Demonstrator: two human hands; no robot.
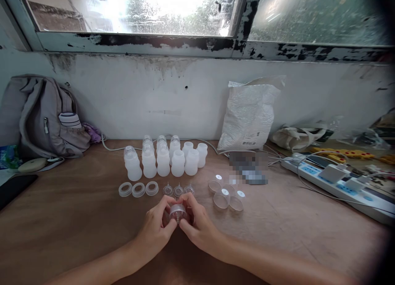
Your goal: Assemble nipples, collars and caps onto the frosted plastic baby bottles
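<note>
Near the front middle of the table, my left hand [159,220] and my right hand [196,220] grip a translucent bottle collar [177,209] from both sides, thumbs at its near edge. A clear part seems to sit inside it, but fingers partly cover it. Just beyond my fingertips stand several clear silicone nipples [178,190]. To their left lie three white collar rings [138,190]. Behind these are several frosted baby bottles [163,164], some with clear domed tops and some with open necks. Clear caps [221,200] with white dots lie to the right.
A grey backpack [46,116] leans at the left wall, with a dark phone-like slab [18,190] before it. A white plastic mailer bag [248,116] stands at the back. On the right lie a power strip [336,186] with cables and a cloth bag [296,136].
</note>
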